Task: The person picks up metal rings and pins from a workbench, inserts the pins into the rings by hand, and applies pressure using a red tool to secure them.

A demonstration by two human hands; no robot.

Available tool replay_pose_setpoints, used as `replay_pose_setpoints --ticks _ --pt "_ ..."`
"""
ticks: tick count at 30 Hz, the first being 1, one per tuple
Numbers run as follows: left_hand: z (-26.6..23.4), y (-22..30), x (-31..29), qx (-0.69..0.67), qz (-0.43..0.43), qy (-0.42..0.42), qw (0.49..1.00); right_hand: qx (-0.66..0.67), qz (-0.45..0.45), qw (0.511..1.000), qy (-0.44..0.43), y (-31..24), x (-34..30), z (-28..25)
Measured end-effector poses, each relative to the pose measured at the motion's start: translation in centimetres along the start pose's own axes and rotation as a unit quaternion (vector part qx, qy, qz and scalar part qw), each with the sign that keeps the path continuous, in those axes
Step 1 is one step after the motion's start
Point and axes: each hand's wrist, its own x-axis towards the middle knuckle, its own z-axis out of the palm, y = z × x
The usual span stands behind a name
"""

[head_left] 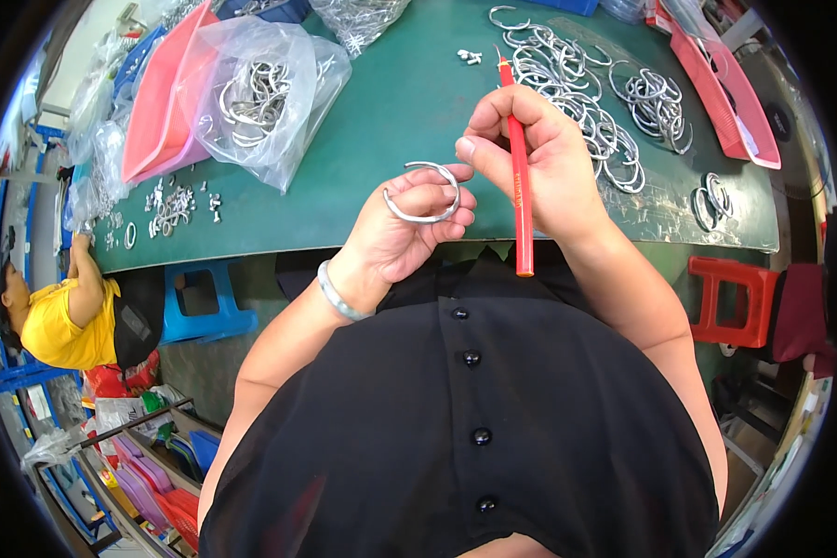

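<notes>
My left hand (402,228) is closed on an open-ended silver bangle (457,197), its fingers curled through and behind the ring. In my right hand (560,172) is a slim red stick tool (521,200), pencil-like, held upright between thumb and fingers. A thin, slightly curved tip shows at its upper end, pointing away from me. The two hands are close together over the table's near edge. Beyond my right hand lies a large heap of similar silver bangles (623,144), partly hidden by the hand. Several small white pieces (470,57) lie left of the heap.
The green table (391,102) also bears a clear bag of metal rings (260,98), a pink bin (172,93), scattered small parts (170,209), another bangle pile (656,98) and a few loose bangles (713,202). A person in yellow (65,312) sits left, near a blue stool (205,302). A red stool (733,299) stands right.
</notes>
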Motion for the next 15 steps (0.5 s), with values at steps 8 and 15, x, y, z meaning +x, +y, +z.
replay_pose_setpoints --ticks 8,15 --pt "0.6 -0.2 0.1 0.052 -0.024 0.062 0.996 0.002 0.035 0.998 -0.054 2.5 -0.3 -0.6" --pt "0.6 -0.3 0.2 0.062 -0.015 0.054 0.997 -0.064 -0.066 0.994 -0.063 0.9 -2.0 -0.3"
